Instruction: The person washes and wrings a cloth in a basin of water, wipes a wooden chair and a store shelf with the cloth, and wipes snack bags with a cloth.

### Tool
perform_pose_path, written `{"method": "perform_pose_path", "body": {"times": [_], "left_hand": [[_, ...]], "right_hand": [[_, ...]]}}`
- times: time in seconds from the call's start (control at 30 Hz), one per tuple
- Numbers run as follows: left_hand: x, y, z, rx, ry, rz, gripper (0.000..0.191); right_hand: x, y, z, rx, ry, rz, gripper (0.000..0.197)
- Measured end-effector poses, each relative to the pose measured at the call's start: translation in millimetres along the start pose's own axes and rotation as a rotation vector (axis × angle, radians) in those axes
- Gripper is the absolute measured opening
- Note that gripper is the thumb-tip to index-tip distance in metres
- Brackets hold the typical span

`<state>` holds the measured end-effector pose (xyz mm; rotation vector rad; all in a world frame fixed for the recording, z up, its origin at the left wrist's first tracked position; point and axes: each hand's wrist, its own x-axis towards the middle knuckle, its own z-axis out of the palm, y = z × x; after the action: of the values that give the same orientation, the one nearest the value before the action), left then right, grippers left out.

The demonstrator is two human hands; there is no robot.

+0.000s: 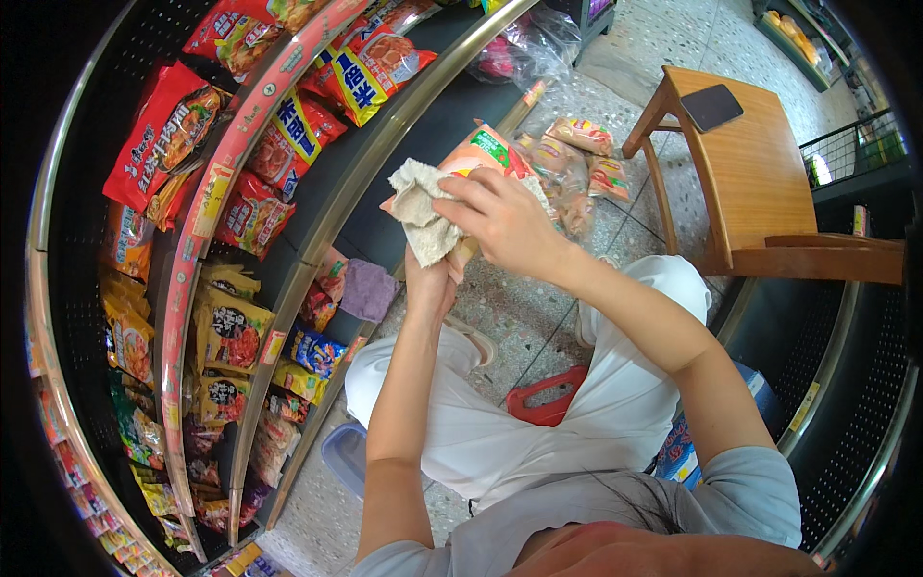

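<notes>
Between my hands is an orange and red food packet (pixel 472 153) with a green printed patch. My left hand (pixel 427 283) grips its near end from below, and the cloth hides most of those fingers. My right hand (pixel 508 220) presses a crumpled off-white cloth (pixel 425 205) against the packet's upper face. The packet is held in the air beside the shelf edge, above the speckled floor. Just beyond it, several similar small packets (pixel 577 162) lie on the floor, some inside clear plastic. A folded purple cloth (pixel 369 290) rests on the low shelf near my left forearm.
Shelves with metal rails (pixel 317 249) rise at left, stocked with instant noodle bags (pixel 169 137) and snack packets (pixel 231 332). A wooden chair (pixel 764 173) carries a dark phone (pixel 712 108). A red plastic handle (pixel 549 397) shows between my legs; a bluish plastic basin (pixel 345 454) stands left.
</notes>
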<state>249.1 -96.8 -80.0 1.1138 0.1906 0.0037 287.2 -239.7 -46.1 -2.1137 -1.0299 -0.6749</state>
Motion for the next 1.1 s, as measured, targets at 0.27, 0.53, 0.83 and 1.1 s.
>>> {"method": "perform_pose_path", "body": {"times": [0.27, 0.53, 0.83, 1.1], "left_hand": [[-2, 16, 14, -0.039, 0.026, 0.004, 0.040], [-5, 22, 8, -0.033, 0.057, 0.027, 0.041], [-8, 44, -3, -0.075, 0.070, 0.003, 0.043], [-8, 47, -9, -0.115, -0.051, -0.058, 0.045]], "right_hand": [[7, 24, -18, -0.110, 0.036, 0.175, 0.042], [-3, 61, -14, -0.098, 0.036, 0.407, 0.038], [-4, 96, -31, 0.019, -0.245, 0.839, 0.026], [9, 75, -45, 1.419, -0.007, 1.334, 0.049]]}}
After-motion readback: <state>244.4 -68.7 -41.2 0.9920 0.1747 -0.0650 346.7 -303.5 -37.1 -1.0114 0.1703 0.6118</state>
